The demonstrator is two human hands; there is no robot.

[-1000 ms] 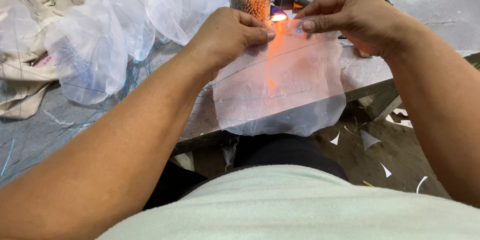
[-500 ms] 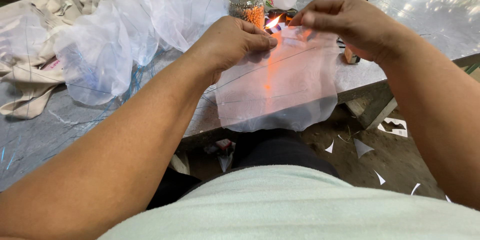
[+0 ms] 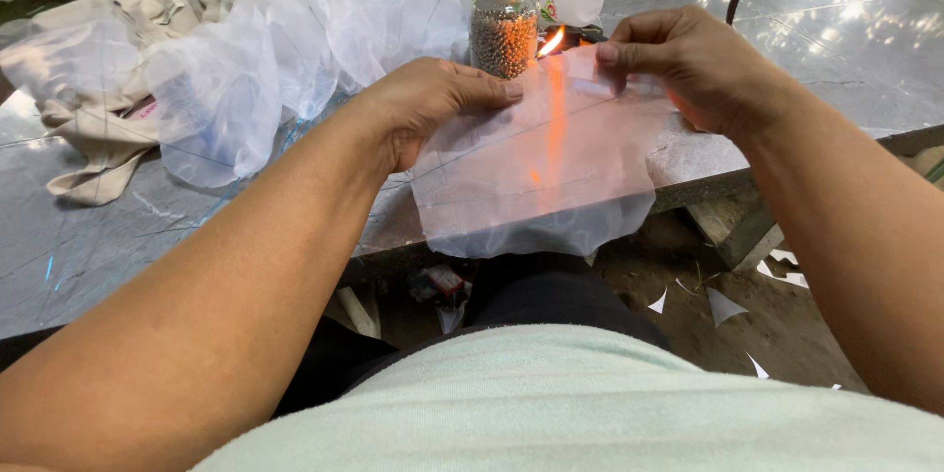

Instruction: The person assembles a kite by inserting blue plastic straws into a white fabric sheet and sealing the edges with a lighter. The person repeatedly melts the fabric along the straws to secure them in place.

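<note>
My left hand (image 3: 423, 103) and my right hand (image 3: 693, 64) each pinch the top edge of a thin clear plastic sheet (image 3: 541, 187), stretched between them and hanging over the table's front edge. Just behind the sheet's upper edge burns a small orange flame (image 3: 551, 41), its glow showing through the plastic as an orange streak. Right behind my left fingertips stands a glass jar (image 3: 503, 25) with a yellow lid, full of small grey and orange beads.
A heap of crumpled clear plastic bags (image 3: 295, 49) lies on the grey table (image 3: 836, 49) at the left, with a beige cloth (image 3: 108, 128) beyond it. A small white bottle (image 3: 575, 0) lies behind the jar. Paper scraps (image 3: 723, 305) litter the dirt floor below.
Both hands have held the sheet throughout. The view has shifted a little, and the flame now shows to the right of the jar, close behind the sheet's top edge.
</note>
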